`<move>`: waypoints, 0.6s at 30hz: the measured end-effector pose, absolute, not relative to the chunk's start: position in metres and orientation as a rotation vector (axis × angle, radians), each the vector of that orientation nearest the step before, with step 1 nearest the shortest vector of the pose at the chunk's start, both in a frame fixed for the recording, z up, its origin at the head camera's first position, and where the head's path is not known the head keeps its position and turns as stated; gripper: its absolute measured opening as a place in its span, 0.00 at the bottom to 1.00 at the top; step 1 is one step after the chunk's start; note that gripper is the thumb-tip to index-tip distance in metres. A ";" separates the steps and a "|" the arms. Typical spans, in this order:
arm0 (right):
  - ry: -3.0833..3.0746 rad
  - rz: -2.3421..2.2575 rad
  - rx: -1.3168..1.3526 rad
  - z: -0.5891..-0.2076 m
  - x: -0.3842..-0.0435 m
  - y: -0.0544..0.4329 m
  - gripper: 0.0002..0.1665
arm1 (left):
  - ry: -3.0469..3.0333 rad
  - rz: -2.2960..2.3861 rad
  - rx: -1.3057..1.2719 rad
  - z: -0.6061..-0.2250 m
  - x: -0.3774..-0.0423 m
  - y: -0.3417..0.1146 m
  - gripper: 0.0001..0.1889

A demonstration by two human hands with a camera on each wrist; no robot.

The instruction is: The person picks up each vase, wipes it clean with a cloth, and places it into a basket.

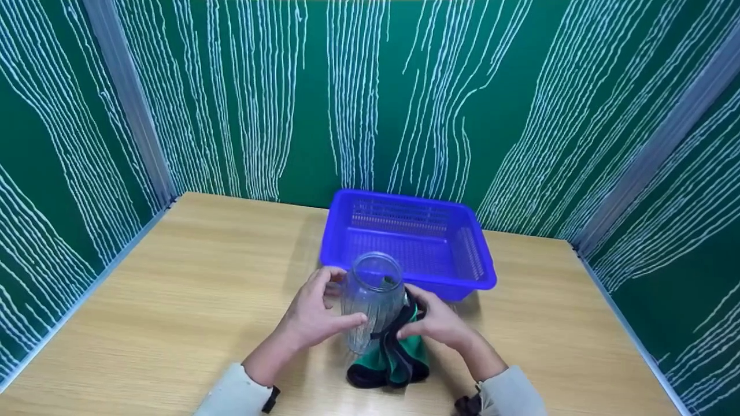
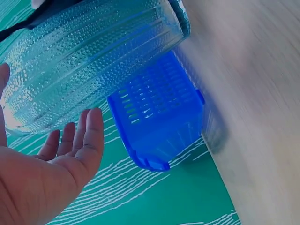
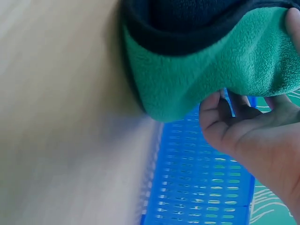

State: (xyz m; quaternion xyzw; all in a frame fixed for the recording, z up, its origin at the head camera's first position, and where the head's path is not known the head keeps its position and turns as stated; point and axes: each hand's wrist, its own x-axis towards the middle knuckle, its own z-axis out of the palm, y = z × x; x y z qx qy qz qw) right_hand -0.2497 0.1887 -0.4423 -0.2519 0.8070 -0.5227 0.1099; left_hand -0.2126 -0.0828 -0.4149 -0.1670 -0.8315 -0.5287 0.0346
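Note:
A clear ribbed glass jar (image 1: 373, 306), mouth upward, is between the two hands in the head view. My left hand (image 1: 315, 315) is at its left side, thumb before the glass and loosely bent fingers beside it. In the left wrist view, the left hand (image 2: 56, 173) is spread beside the textured jar (image 2: 89, 65); contact is unclear. My right hand (image 1: 442, 320) holds a green cloth with black edging (image 1: 413, 346) against the jar's right side. The right wrist view shows the right hand (image 3: 258, 131) gripping the folded green cloth (image 3: 197, 79).
A blue perforated plastic basket (image 1: 399, 248) stands just behind the jar on the wooden table (image 1: 231, 260). Green panels with white wavy lines (image 1: 312, 104) enclose the table at the back and sides.

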 end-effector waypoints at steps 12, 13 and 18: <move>2.347 -1.651 -0.795 -0.422 -0.249 0.186 0.52 | -2.578 -1.638 -0.490 -0.413 -0.210 -0.081 0.43; 2.337 -1.661 -0.805 -0.422 -0.249 0.186 0.52 | -2.583 -1.633 -0.476 -0.413 -0.210 -0.080 0.44; 2.268 -1.726 -0.832 -0.415 -0.251 0.185 0.52 | -2.576 -1.607 -0.458 -0.411 -0.209 -0.079 0.42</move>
